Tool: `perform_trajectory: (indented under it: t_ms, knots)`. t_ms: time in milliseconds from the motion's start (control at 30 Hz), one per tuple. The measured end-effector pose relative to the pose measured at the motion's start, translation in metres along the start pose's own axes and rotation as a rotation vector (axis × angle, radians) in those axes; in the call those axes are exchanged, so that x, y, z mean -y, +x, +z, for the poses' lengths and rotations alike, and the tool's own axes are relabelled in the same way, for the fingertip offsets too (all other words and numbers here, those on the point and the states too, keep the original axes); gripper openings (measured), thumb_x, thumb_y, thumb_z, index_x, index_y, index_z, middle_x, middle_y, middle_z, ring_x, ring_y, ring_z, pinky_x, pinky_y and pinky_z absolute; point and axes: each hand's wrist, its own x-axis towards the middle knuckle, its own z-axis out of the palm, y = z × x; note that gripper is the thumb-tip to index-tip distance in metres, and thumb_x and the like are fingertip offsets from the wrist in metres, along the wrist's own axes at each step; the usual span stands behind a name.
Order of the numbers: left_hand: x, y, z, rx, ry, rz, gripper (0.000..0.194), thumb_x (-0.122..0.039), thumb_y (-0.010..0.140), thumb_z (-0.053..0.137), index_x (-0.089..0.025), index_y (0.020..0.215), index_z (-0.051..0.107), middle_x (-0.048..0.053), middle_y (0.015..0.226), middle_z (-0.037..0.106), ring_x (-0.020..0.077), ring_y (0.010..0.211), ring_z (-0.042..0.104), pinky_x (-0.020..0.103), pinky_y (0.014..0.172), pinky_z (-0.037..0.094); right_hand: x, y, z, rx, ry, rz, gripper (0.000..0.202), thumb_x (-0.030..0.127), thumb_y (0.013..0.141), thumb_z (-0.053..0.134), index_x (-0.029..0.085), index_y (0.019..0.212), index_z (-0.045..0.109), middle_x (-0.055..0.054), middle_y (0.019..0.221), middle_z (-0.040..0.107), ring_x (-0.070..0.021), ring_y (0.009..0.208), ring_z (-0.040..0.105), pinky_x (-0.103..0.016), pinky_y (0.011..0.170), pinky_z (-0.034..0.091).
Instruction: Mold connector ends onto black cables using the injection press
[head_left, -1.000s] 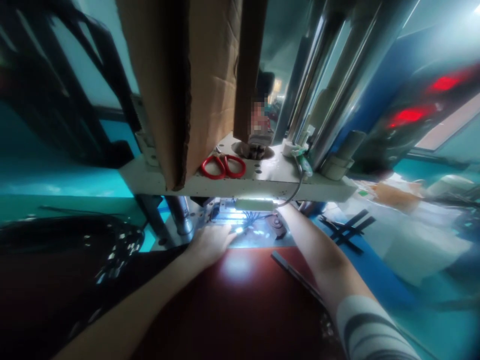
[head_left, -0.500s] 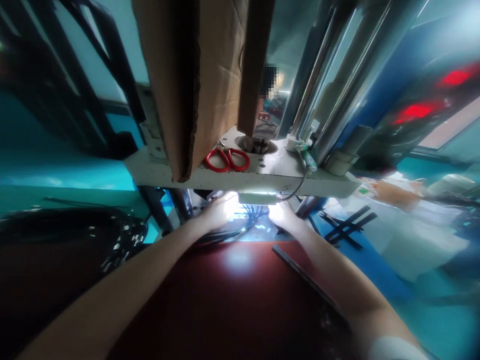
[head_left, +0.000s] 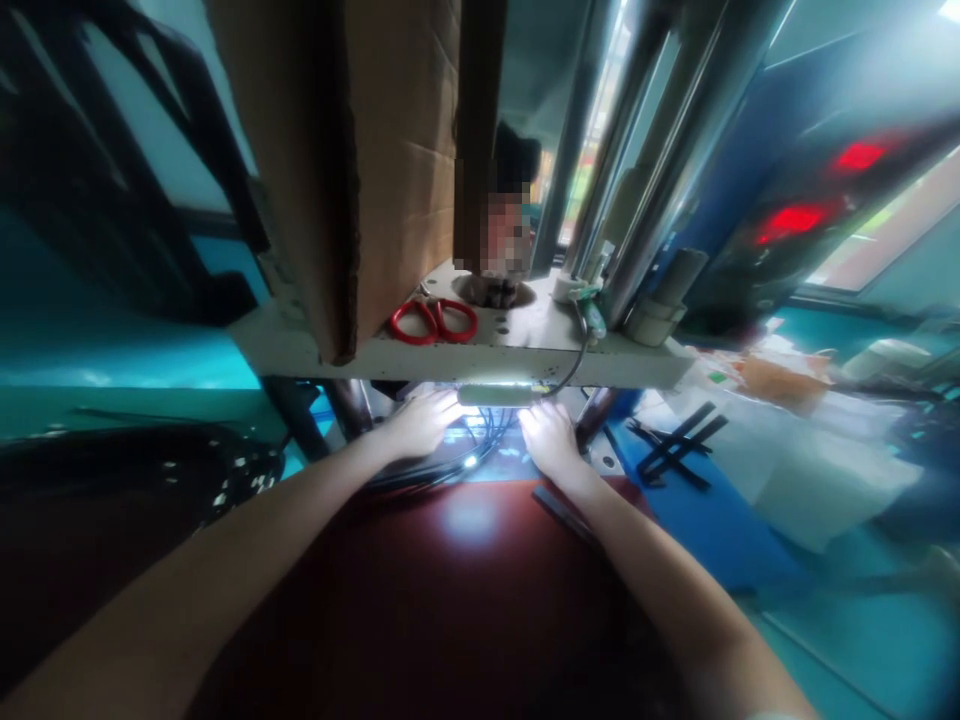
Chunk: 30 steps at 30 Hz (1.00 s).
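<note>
Both hands reach into the brightly lit gap under the white machine plate (head_left: 480,365). At the left of the gap, my left hand (head_left: 426,422) is closed, its fingers drawn together beside a bundle of thin black cables (head_left: 487,435). On the other side of the bundle, my right hand (head_left: 550,435) has its fingers bent and closed, tips close under the small lamp (head_left: 495,396). Glare and the plate's edge hide what either hand pinches. The cables curve from below my left wrist up between the hands.
Red-handled scissors (head_left: 435,322) lie on the plate beside a tall cardboard sheet (head_left: 397,180). A dark strip (head_left: 562,512) rests on the red-brown surface near my right forearm. Black strips (head_left: 682,445) lie on a blue surface at right. Metal columns rise behind; another person is beyond.
The view has shifted, so the machine sits further left. My right hand shows more clearly beside the cables, and the glare on both hands is weaker. Both hands stay under the plate.
</note>
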Motion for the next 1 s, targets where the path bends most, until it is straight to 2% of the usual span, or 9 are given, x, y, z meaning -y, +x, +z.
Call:
perform_trajectory:
  t_ms: [100, 200, 333, 433, 500, 633, 767, 867, 1000]
  knots:
    - [-0.008, 0.008, 0.004, -0.075, -0.027, 0.103, 0.05, -0.011, 0.073, 0.043, -0.018, 0.122, 0.052, 0.01, 0.128, 0.052, 0.0256, 0.12, 0.044, 0.041, 0.1, 0.034, 0.002, -0.002, 0.005, -0.033, 0.107, 0.012, 0.022, 0.015, 0.086, 0.046, 0.014, 0.079, 0.067, -0.008, 0.081, 0.067, -0.0222, 0.087, 0.056, -0.033, 0.076, 0.036]
    - [-0.01, 0.012, 0.003, -0.086, -0.078, 0.172, 0.049, -0.011, 0.076, 0.042, -0.021, 0.123, 0.053, 0.007, 0.124, 0.056, 0.0228, 0.116, 0.048, 0.038, 0.097, 0.038, 0.004, -0.004, 0.006, -0.087, 0.181, 0.048, 0.022, 0.013, 0.084, 0.046, 0.014, 0.088, 0.067, -0.007, 0.089, 0.068, -0.0208, 0.093, 0.055, -0.031, 0.084, 0.039]
    - [0.0, 0.005, -0.001, -0.02, -0.014, 0.084, 0.038, -0.015, 0.075, 0.046, -0.021, 0.11, 0.062, 0.01, 0.113, 0.061, 0.0273, 0.107, 0.053, 0.043, 0.09, 0.041, 0.008, -0.007, -0.007, -0.228, 0.59, 0.256, 0.021, 0.009, 0.077, 0.047, 0.015, 0.086, 0.065, -0.009, 0.094, 0.066, -0.0221, 0.097, 0.054, -0.035, 0.092, 0.04]
    - [0.001, 0.001, 0.0, -0.024, -0.034, 0.078, 0.042, -0.015, 0.076, 0.045, -0.019, 0.115, 0.059, 0.011, 0.117, 0.059, 0.0273, 0.111, 0.051, 0.044, 0.093, 0.038, 0.023, -0.013, -0.018, -0.021, 1.079, 0.611, 0.015, 0.013, 0.077, 0.047, 0.016, 0.087, 0.058, -0.007, 0.082, 0.064, -0.0182, 0.066, 0.06, -0.037, 0.07, 0.051]
    - [-0.005, 0.003, 0.001, -0.051, -0.058, 0.09, 0.045, -0.015, 0.077, 0.044, -0.019, 0.12, 0.055, 0.011, 0.122, 0.057, 0.0259, 0.112, 0.05, 0.043, 0.096, 0.037, 0.035, -0.016, -0.021, 0.151, 1.287, 0.762, 0.011, 0.016, 0.08, 0.043, 0.016, 0.087, 0.052, -0.004, 0.071, 0.061, -0.0151, 0.048, 0.056, -0.034, 0.05, 0.052]
    - [-0.019, 0.005, -0.006, -0.056, -0.08, -0.034, 0.029, -0.019, 0.083, 0.04, -0.015, 0.098, 0.065, 0.012, 0.1, 0.064, 0.024, 0.096, 0.057, 0.039, 0.087, 0.041, 0.05, -0.015, -0.018, 0.217, 1.506, 0.911, 0.014, 0.016, 0.084, 0.037, 0.015, 0.096, 0.044, -0.003, 0.07, 0.058, -0.0159, 0.049, 0.06, -0.033, 0.044, 0.053]
    - [-0.033, 0.001, -0.019, 0.133, -0.18, -0.136, 0.03, -0.032, 0.086, 0.041, -0.015, 0.078, 0.065, 0.007, 0.08, 0.066, 0.0187, 0.077, 0.059, 0.029, 0.071, 0.044, 0.052, -0.006, -0.012, 0.161, 1.586, 0.986, 0.011, 0.019, 0.088, 0.037, 0.016, 0.094, 0.045, -0.001, 0.067, 0.056, -0.0141, 0.047, 0.058, -0.029, 0.04, 0.051]
    - [-0.043, -0.002, -0.028, 0.273, -0.178, -0.155, 0.027, -0.024, 0.083, 0.042, -0.015, 0.07, 0.063, 0.006, 0.074, 0.066, 0.0166, 0.071, 0.059, 0.026, 0.066, 0.042, 0.054, -0.001, -0.008, 0.184, 1.58, 0.953, 0.012, 0.02, 0.087, 0.041, 0.015, 0.078, 0.048, -0.001, 0.06, 0.055, -0.013, 0.043, 0.056, -0.027, 0.039, 0.05]
    - [-0.052, -0.007, -0.042, 0.376, -0.139, -0.324, 0.023, -0.018, 0.078, 0.04, -0.015, 0.073, 0.062, 0.009, 0.077, 0.067, 0.0185, 0.069, 0.061, 0.026, 0.059, 0.04, 0.058, 0.001, -0.004, 0.182, 1.564, 0.925, 0.017, 0.018, 0.086, 0.044, 0.016, 0.069, 0.046, 0.0, 0.053, 0.052, -0.0123, 0.04, 0.054, -0.025, 0.038, 0.049]
